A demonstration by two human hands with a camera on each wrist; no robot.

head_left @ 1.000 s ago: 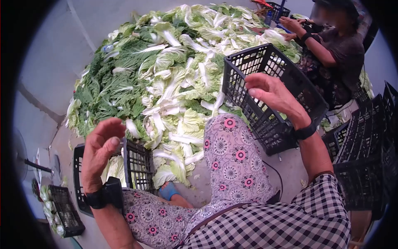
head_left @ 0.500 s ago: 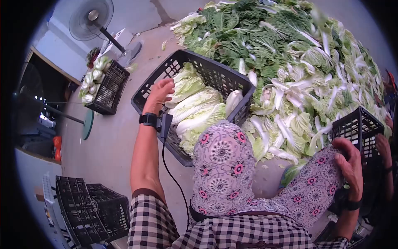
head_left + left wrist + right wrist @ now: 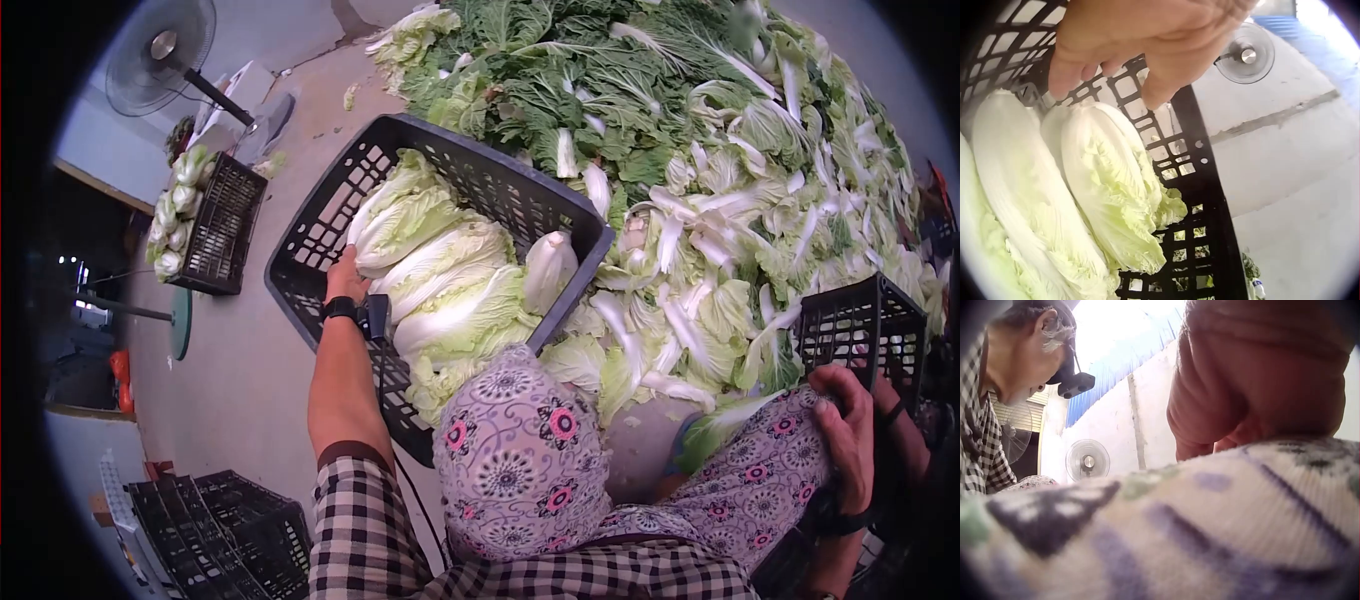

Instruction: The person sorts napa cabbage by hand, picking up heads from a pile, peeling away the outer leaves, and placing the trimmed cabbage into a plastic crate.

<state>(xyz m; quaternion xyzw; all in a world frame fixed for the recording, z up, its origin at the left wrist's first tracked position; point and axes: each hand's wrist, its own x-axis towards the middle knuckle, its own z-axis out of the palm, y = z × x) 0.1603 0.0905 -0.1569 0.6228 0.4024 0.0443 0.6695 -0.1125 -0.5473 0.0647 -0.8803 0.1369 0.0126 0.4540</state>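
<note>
Several trimmed napa cabbages (image 3: 445,265) lie side by side in a black plastic crate (image 3: 300,245) beside the person's left knee. The left hand (image 3: 345,278) reaches into this crate at the pale base ends of the cabbages. In the left wrist view, the fingers and thumb of the left hand (image 3: 1147,47) hang spread apart just over the base of one cabbage (image 3: 1110,169). On the patterned trousers at the right knee rests the right hand (image 3: 848,425), fingers loosely bent and holding nothing. The right wrist view has the right hand (image 3: 1260,381) against the trouser fabric.
A large heap of loose cabbage leaves (image 3: 700,190) spreads behind the crate. Another crate (image 3: 215,235) with cabbages stands at the left, near a fan (image 3: 165,50). More black crates (image 3: 220,530) sit at lower left, and one (image 3: 850,320) at right.
The view has swung left from the leaf heap to the filled crate. The left hand has lowered into the crate to the cabbage bases. The right hand has come down onto the knee.
</note>
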